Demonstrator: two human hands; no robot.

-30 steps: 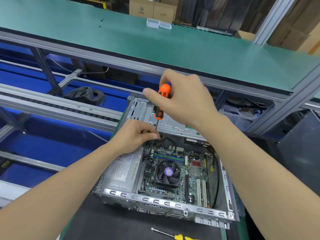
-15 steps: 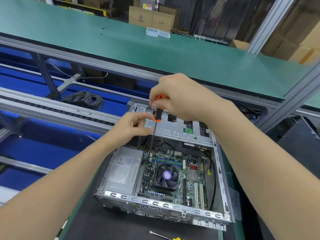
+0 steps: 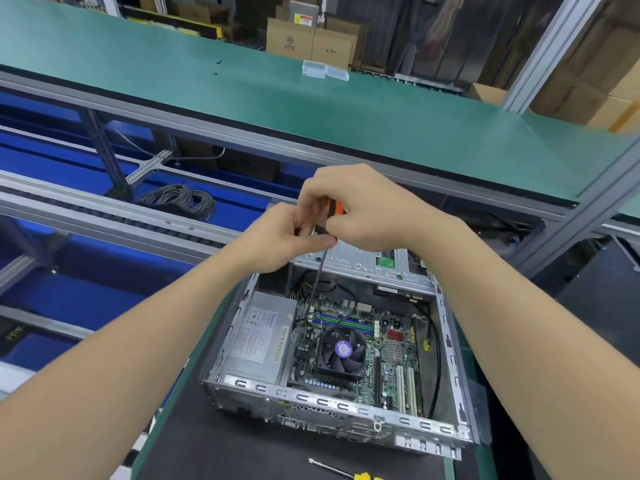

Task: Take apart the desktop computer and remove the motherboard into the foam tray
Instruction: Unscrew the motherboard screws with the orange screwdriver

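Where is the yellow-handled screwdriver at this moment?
Head view, bottom edge near centre: the yellow-handled screwdriver lies on the black mat in front of the open computer case, its handle cut off by the frame.

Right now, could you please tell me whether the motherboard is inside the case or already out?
Inside. The motherboard lies flat in the open case, beside the power supply, with its fan on top.
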